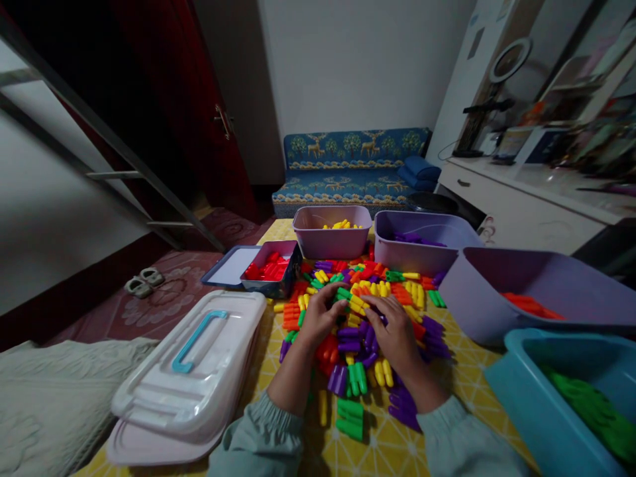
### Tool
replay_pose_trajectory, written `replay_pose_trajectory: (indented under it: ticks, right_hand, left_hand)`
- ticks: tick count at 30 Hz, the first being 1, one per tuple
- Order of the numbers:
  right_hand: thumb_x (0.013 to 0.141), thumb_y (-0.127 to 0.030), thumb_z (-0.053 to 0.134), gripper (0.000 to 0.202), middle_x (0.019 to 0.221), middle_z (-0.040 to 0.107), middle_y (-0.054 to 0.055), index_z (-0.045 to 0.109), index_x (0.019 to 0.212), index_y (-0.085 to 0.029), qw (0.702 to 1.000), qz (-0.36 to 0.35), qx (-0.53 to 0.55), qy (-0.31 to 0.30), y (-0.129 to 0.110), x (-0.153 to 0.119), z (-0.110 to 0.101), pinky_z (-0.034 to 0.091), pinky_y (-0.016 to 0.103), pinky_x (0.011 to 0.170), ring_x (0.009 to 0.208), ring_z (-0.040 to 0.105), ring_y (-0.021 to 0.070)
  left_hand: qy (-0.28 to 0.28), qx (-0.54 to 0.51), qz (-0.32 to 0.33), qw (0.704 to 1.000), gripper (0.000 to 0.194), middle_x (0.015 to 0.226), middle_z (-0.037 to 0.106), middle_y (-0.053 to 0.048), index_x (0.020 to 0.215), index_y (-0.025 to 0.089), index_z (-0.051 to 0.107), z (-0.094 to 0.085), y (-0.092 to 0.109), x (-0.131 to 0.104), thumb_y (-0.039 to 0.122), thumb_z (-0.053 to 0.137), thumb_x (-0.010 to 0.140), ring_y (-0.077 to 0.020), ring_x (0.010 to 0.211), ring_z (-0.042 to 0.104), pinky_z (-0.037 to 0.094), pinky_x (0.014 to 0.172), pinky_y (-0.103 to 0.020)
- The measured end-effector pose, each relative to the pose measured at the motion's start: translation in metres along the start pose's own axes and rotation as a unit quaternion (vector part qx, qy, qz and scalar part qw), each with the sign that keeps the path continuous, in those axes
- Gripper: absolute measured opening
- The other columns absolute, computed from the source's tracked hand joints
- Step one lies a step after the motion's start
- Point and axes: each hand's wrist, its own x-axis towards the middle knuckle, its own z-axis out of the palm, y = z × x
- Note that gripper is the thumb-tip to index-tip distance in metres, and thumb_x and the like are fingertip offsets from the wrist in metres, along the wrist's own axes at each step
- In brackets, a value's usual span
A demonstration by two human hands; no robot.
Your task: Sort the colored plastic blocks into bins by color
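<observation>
My left hand (318, 317) is closed, with thumb and fingers pinching a green plastic building piece (342, 293). Opposite it, my right hand (395, 328) grips a yellow plastic building piece (358, 305) between thumb and fingers. The two pieces meet end to end or lie touching; I cannot tell whether they are joined. Beneath both hands spreads a heap of finger-shaped building pieces in purple (350, 339), orange, red, green and yellow. Nearest me lie a green piece (350, 419) and a narrow yellow one (322, 407).
Behind the heap stand a bin with yellow pieces (332, 244) and a bin with purple pieces (422, 255). A lilac bin (477, 305) and a blue bin (541, 404) are on the right. At left are a tin of red pieces (268, 286) and stacked lids (199, 371).
</observation>
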Motion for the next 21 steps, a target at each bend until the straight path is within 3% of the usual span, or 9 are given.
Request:
replay_pose_trajectory:
  ticks: [4, 7, 13, 16, 21]
  right_hand:
    - [0.091, -0.022, 0.053, 0.018, 0.094, 0.071, 0.008, 0.068, 0.101, -0.020, 0.999, 0.018, 0.008, 0.041, -0.003, -0.001, 0.000, 0.049, 0.043, 0.086, 0.093, 0.062, 0.0240]
    - [0.090, -0.021, 0.053, 0.017, 0.093, 0.070, 0.008, 0.068, 0.098, -0.019, 0.998, 0.028, 0.014, 0.058, -0.005, -0.001, 0.000, 0.050, 0.041, 0.084, 0.091, 0.063, 0.0234]
    - [0.090, -0.023, 0.053, 0.017, 0.095, 0.070, 0.010, 0.067, 0.097, -0.017, 0.991, 0.072, 0.016, 0.115, 0.005, 0.000, -0.008, 0.052, 0.040, 0.084, 0.091, 0.065, 0.0233]
    - [0.088, -0.026, 0.057, 0.017, 0.096, 0.068, 0.011, 0.067, 0.097, -0.017, 0.992, 0.064, -0.001, 0.108, 0.006, 0.003, -0.010, 0.051, 0.043, 0.087, 0.094, 0.063, 0.0242]
    - [0.088, -0.034, 0.060, 0.025, 0.109, 0.064, 0.011, 0.065, 0.108, -0.019, 0.993, 0.045, 0.014, 0.110, -0.013, 0.006, -0.011, 0.048, 0.043, 0.095, 0.107, 0.059, 0.0244]
  left_hand:
    - [-0.005, -0.020, -0.005, 1.000, 0.041, 0.091, 0.065, -0.005, 0.111, 0.015, 0.064, 0.004, 0.001, -0.001, 0.035, 0.071, 0.077, -0.0143, 0.076, 0.059, 0.049, 0.065, -0.022]
    - [0.005, -0.039, 0.004, 0.999, 0.039, 0.090, 0.066, -0.005, 0.107, 0.015, 0.064, 0.005, 0.000, 0.000, 0.037, 0.072, 0.075, -0.0152, 0.076, 0.061, 0.050, 0.065, -0.023]
    - [0.196, -0.115, 0.050, 0.973, 0.035, 0.083, 0.065, -0.001, 0.097, 0.019, 0.060, -0.012, -0.002, 0.006, 0.035, 0.076, 0.070, -0.0123, 0.071, 0.062, 0.052, 0.066, -0.023]
    - [0.179, -0.126, 0.044, 0.975, 0.036, 0.079, 0.067, -0.001, 0.093, 0.017, 0.063, -0.016, 0.006, 0.006, 0.032, 0.080, 0.065, -0.0120, 0.069, 0.063, 0.054, 0.065, -0.023]
    - [0.087, -0.118, 0.017, 0.989, 0.036, 0.079, 0.071, -0.003, 0.094, 0.016, 0.071, -0.003, 0.024, 0.002, 0.033, 0.082, 0.064, -0.0140, 0.069, 0.066, 0.054, 0.066, -0.025]
